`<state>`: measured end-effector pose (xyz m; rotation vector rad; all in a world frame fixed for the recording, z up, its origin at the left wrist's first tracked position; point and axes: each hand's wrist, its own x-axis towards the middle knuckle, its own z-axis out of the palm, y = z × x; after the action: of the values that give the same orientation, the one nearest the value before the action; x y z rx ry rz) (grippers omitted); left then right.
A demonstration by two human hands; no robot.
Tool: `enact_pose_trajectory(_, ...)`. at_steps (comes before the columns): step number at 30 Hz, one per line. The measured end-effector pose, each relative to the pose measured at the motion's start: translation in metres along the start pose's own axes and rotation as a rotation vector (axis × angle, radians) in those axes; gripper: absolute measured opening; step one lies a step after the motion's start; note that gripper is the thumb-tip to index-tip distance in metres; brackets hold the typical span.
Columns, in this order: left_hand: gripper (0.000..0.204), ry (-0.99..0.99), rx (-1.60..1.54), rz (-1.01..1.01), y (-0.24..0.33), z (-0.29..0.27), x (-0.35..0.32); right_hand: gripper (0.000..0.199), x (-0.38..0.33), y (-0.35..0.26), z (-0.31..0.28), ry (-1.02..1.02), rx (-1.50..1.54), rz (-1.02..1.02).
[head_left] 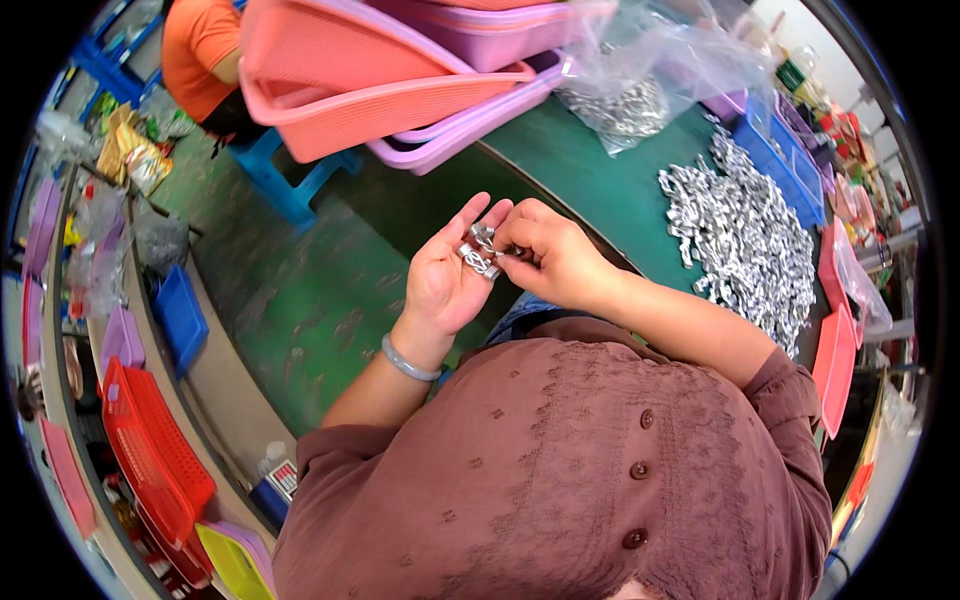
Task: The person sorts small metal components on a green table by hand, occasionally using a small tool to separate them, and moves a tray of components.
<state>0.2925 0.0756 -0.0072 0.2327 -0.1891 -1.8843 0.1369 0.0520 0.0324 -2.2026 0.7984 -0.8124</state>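
Note:
My left hand (440,275) is turned palm up, with a pale bangle (408,362) on the wrist. Across its fingers lie a few small silver metal pieces (478,262) with openwork shapes, held there by the hand. My right hand (560,255) comes in from the other side, thumb and fingertips pinched on one of these pieces; its exact form is partly hidden by the fingers. To the right, on the green table (570,165), spreads a large heap of similar shiny silver pieces (745,235).
Coral and purple baskets (390,105) are stacked at the table's far left. Beside them lies a clear plastic bag (630,105) with silver pieces. A blue basket (785,165) stands behind the heap. Far left, a person in orange (200,60) is near a blue stool (285,180).

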Motion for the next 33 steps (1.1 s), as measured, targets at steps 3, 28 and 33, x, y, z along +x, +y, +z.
enact_pose_trajectory(3, 0.040, -0.035, -0.016, 0.071, 0.019, -0.004, -0.008, 0.016, 0.016, -0.007, 0.015, -0.052, 0.010, -0.046)
enact_pose_trajectory(28, 0.036, -0.055, -0.165, 0.643, 0.241, -0.116, -0.002, 0.027, 0.055, 0.042, 0.007, -0.477, -0.736, -0.309)
enact_pose_trajectory(33, 0.043, 0.054, -0.168, 0.751, 0.317, -0.113, 0.053, 0.036, 0.048, 0.063, -0.021, -0.672, -0.902, -0.198)
